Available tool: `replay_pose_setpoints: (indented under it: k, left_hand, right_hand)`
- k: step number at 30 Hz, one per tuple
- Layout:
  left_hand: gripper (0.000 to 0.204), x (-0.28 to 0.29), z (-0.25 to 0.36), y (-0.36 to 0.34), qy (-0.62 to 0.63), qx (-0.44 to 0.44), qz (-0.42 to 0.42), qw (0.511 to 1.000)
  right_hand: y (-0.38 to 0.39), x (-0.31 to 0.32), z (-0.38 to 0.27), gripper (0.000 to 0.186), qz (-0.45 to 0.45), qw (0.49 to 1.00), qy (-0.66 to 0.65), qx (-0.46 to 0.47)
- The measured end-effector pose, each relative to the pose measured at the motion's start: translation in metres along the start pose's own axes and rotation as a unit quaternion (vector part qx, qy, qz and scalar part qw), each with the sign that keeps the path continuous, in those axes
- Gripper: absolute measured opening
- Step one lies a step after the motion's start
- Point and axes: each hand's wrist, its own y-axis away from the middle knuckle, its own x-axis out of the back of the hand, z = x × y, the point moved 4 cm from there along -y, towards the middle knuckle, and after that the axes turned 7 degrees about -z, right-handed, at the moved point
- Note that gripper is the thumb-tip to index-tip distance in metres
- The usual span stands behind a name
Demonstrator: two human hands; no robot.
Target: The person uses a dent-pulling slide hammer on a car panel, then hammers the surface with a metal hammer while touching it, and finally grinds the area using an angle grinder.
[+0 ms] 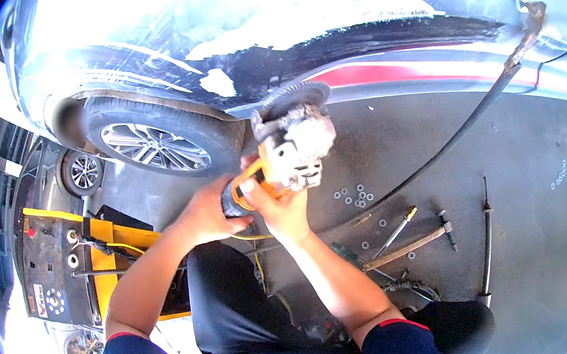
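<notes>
My left hand [205, 211] is wrapped around the rear of the body of an angle grinder [301, 147], a yellow and black tool with a worn, pale metal head. My right hand [279, 210] grips the same tool closer to that head. A dark round disc [301, 96] on the grinder faces the side of a car and overlaps its lower edge in the picture; I cannot tell whether it touches. The car's panel [345, 45] is dark, with bare, shiny patches and scuffs, above a red strip [363, 73].
A car wheel [156, 145] stands at the left. Beside me is a yellow and black machine [104, 264] with cables. A thick cable [432, 154] runs to a clamp [535, 17] on the car. A wooden-handled hammer [410, 249], a metal rod tool [487, 257] and several washers [361, 198] lie on the floor.
</notes>
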Motion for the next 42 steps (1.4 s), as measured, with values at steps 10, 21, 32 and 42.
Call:
replay_pose_setpoints:
  k: [10,21,32,42]
  left_hand:
    - [0.075,0.021,-0.024,0.01,0.109,-0.013,0.015,0.994]
    - [0.072,0.018,-0.061,-0.022,0.107,-0.182,0.177,0.961]
    - [0.071,0.067,-0.051,-0.049,0.108,-0.204,0.136,0.963]
    - [0.077,0.063,-0.053,-0.055,0.116,-0.242,0.159,0.95]
  right_hand:
    - [-0.035,-0.043,0.0,0.038,-0.004,0.999,-0.008,-0.042]
    - [-0.048,-0.05,0.035,0.048,-0.053,0.991,0.115,-0.048]
    - [-0.086,-0.07,0.027,0.03,-0.017,0.99,0.139,0.03]
    - [-0.089,-0.073,0.023,0.03,-0.012,0.994,0.107,0.004]
